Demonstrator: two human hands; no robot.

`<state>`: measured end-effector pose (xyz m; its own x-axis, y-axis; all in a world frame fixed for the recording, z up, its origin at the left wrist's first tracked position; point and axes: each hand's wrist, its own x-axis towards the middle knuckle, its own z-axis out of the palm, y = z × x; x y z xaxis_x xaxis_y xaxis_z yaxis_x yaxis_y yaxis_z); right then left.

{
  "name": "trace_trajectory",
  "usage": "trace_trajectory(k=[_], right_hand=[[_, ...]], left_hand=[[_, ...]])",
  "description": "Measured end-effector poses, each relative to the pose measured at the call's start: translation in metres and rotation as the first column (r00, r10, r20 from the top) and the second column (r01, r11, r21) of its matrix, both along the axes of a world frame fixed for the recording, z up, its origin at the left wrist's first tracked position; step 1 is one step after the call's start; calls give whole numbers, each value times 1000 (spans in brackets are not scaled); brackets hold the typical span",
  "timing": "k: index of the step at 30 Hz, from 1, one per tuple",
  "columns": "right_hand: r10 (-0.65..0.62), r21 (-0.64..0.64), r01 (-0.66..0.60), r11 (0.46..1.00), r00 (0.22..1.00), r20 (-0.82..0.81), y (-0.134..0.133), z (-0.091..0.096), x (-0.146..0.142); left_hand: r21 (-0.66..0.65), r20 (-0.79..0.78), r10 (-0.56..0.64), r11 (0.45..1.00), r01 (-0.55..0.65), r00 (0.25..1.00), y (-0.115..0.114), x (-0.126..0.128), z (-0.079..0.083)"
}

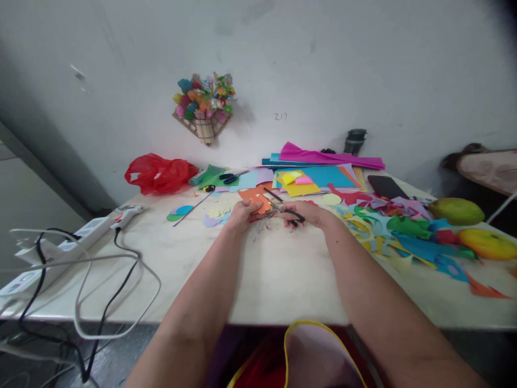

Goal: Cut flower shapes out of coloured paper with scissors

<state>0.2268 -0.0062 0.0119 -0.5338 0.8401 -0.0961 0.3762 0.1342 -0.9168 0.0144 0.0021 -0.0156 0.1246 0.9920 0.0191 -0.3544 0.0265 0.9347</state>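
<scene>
My left hand (241, 214) is closed on a piece of orange paper (262, 202) above the middle of the table. In my right hand (304, 212) is a pair of scissors (276, 205) with dark handles, its blades pointing left at the paper's right side. Whether the blades touch the paper I cannot tell. Small scraps (264, 225) lie on the table just under both hands. Another sheet of orange paper (247, 194) seems to lie right behind my left hand.
Coloured paper sheets (327, 176) and a second pair of scissors (231, 177) lie at the back. Paper offcuts (375, 231), a phone (386, 187) and a yellow fruit (487, 243) are to the right. A red plastic bag (159, 173) and a power strip (86, 229) with cables sit left.
</scene>
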Motion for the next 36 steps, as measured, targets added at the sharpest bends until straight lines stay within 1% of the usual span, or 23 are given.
trace_trajectory(k=[12,17,23,36], right_hand=[[14,28,-14,999,999,31,4,-5,0],[18,16,-18,1000,1000,23,6,-7,0],[16,20,-17,1000,999,35,5,-6,-1],[15,25,-16,1000,999,52,5,-6,-1]], left_hand=[[-6,-18,-9,1000,9,1000,1,0,-1],[4,-38,-23,1000,23,999,0,-1,0],[27,-66,-34,999,36,997,1,-1,-2],[31,-57,-54,998,56,997,2,-2,-3]])
